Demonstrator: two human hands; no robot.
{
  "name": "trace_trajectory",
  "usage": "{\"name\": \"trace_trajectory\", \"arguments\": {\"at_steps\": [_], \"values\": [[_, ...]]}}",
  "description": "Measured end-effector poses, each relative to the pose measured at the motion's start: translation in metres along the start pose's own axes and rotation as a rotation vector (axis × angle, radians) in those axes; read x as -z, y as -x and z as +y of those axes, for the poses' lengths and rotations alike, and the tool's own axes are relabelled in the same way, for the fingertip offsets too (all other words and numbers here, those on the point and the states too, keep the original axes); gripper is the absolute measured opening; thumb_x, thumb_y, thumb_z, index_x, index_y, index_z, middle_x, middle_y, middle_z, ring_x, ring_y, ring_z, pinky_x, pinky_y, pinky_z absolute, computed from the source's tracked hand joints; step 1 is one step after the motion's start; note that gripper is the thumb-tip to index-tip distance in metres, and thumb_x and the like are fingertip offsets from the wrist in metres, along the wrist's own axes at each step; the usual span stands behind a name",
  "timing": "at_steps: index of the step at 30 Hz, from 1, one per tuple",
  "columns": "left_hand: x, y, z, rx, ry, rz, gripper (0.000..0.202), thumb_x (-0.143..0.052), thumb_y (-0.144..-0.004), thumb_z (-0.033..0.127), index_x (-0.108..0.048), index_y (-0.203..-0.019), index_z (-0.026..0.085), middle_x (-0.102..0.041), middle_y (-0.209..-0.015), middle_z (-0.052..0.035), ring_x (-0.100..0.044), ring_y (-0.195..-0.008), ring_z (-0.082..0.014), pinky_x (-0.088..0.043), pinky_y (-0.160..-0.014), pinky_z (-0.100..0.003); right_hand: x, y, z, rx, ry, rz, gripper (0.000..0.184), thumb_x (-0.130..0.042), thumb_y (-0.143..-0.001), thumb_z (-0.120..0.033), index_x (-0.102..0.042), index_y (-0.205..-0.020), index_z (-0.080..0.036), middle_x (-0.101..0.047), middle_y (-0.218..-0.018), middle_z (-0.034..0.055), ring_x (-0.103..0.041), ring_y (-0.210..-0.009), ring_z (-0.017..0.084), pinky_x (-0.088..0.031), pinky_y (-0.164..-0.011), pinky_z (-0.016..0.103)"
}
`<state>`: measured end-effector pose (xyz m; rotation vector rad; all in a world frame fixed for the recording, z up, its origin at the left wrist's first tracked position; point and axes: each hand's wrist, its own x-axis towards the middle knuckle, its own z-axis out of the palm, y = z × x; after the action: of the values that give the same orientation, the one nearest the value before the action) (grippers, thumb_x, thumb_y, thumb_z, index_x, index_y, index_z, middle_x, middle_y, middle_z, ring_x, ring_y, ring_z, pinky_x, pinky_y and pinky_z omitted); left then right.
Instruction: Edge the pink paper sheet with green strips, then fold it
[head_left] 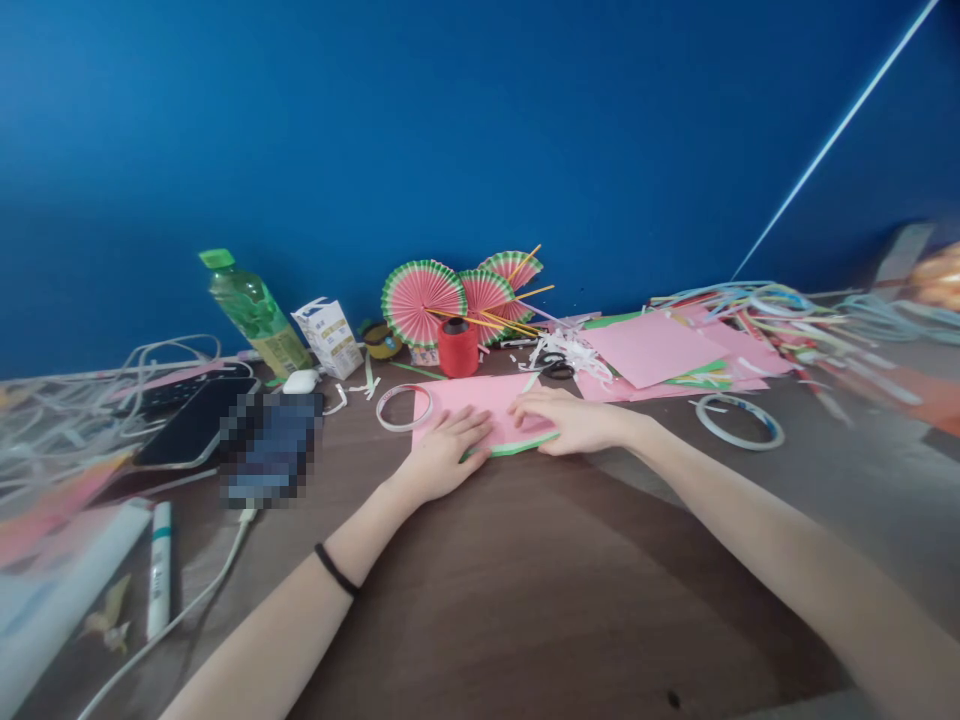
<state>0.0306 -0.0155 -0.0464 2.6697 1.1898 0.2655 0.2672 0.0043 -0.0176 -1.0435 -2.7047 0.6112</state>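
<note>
A sheet of pink paper lies on the brown table in front of me, with a narrow green edge along its near side. My left hand rests flat on the paper's left part, fingers stretched out and thumb by the green edge. At the right end of that edge, my right hand has its fingers bent and its thumb low against the paper, closed on the edge. Part of the sheet is hidden under both hands. A roll of tape overlaps the sheet's left side.
Behind the sheet stand a red thread spool and watermelon-patterned paper fans. Black scissors, paper scraps and stacked pink paper lie right, near another tape roll. Left are a green bottle, a carton, phones and a marker.
</note>
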Motion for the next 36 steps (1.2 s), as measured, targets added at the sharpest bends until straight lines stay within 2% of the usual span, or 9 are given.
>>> {"name": "trace_trajectory", "arguments": {"at_steps": [3,7,15,19,22,26,30,33,36], "values": [[0.0,0.001,0.002,-0.01,-0.017,0.018,0.045,-0.033,-0.085,0.029,-0.04,-0.129,0.023,-0.036,-0.139,-0.0033,-0.024,-0.131,-0.0183,-0.017,-0.106,-0.045,0.001,-0.001,-0.009,0.043,0.025,0.013,0.026,-0.048,-0.064,-0.004,-0.06,-0.082,-0.019,-0.062,-0.099,0.0043,-0.054,-0.093,0.018,-0.039,-0.086,0.032],[0.001,0.003,0.005,-0.027,-0.046,0.031,0.05,-0.04,-0.08,0.025,-0.04,-0.129,0.02,-0.038,-0.137,-0.0038,-0.028,-0.129,-0.0179,-0.018,-0.107,-0.043,0.005,-0.002,-0.013,-0.004,0.024,0.076,0.021,-0.045,-0.071,-0.009,-0.062,-0.077,-0.018,-0.066,-0.083,0.0031,-0.058,-0.077,0.015,-0.042,-0.073,0.026],[0.001,0.003,0.005,-0.048,-0.1,0.051,0.046,-0.037,-0.085,0.035,-0.044,-0.126,0.018,-0.043,-0.134,-0.0054,-0.034,-0.127,-0.0176,-0.024,-0.106,-0.04,0.011,-0.003,-0.011,-0.073,-0.03,0.154,0.022,-0.045,-0.075,-0.013,-0.065,-0.083,-0.018,-0.068,-0.084,0.0026,-0.06,-0.076,0.014,-0.043,-0.073,0.026],[-0.001,0.001,0.003,-0.072,-0.14,0.081,0.04,-0.031,-0.088,0.028,-0.049,-0.122,0.019,-0.047,-0.131,-0.0052,-0.039,-0.124,-0.0172,-0.03,-0.103,-0.039,0.011,-0.004,-0.01,-0.089,-0.024,0.153,0.023,-0.046,-0.076,-0.014,-0.066,-0.084,-0.019,-0.068,-0.085,0.0018,-0.06,-0.075,0.014,-0.043,-0.073,0.026],[-0.003,0.0,0.003,-0.103,-0.147,0.148,0.037,-0.032,-0.088,0.025,-0.054,-0.116,0.018,-0.054,-0.125,-0.0054,-0.045,-0.118,-0.0162,-0.034,-0.101,-0.035,0.012,-0.004,-0.009,-0.108,-0.05,0.184,0.022,-0.046,-0.076,-0.015,-0.066,-0.085,-0.019,-0.068,-0.086,0.0015,-0.06,-0.077,0.014,-0.043,-0.074,0.026],[-0.001,0.001,0.004,-0.121,-0.189,0.258,0.033,-0.033,-0.087,0.022,-0.058,-0.108,0.015,-0.063,-0.111,-0.0069,-0.058,-0.101,-0.0159,-0.044,-0.09,-0.03,0.016,-0.003,-0.009,-0.137,-0.124,0.226,0.021,-0.047,-0.075,-0.013,-0.065,-0.083,-0.019,-0.068,-0.087,0.0011,-0.061,-0.08,0.014,-0.044,-0.076,0.025],[0.002,0.002,0.007,-0.154,-0.314,0.262,0.033,-0.031,-0.088,0.019,-0.057,-0.107,0.014,-0.069,-0.09,-0.0084,-0.064,-0.08,-0.0181,-0.051,-0.07,-0.031,0.019,-0.001,-0.008,-0.119,-0.148,0.204,0.021,-0.048,-0.073,-0.013,-0.066,-0.083,-0.02,-0.068,-0.087,0.0002,-0.061,-0.08,0.013,-0.044,-0.075,0.026],[0.003,0.003,0.01,-0.221,-0.321,0.288,0.032,-0.029,-0.087,0.013,-0.058,-0.103,0.014,-0.069,-0.086,-0.0081,-0.064,-0.077,-0.0164,-0.05,-0.068,-0.029,0.02,-0.001,-0.007,-0.098,-0.173,0.183,0.021,-0.05,-0.073,-0.013,-0.066,-0.083,-0.019,-0.068,-0.087,0.0004,-0.061,-0.08,0.013,-0.044,-0.075,0.025],[0.004,0.004,0.014,-0.232,-0.294,0.265,0.03,-0.031,-0.086,0.012,-0.059,-0.096,0.014,-0.067,-0.078,-0.0071,-0.063,-0.071,-0.0152,-0.049,-0.065,-0.027,0.02,0.0,-0.004,-0.094,-0.184,0.095,0.019,-0.052,-0.072,-0.015,-0.068,-0.081,-0.018,-0.068,-0.082,0.001,-0.061,-0.076,0.014,-0.045,-0.072,0.025]]}}
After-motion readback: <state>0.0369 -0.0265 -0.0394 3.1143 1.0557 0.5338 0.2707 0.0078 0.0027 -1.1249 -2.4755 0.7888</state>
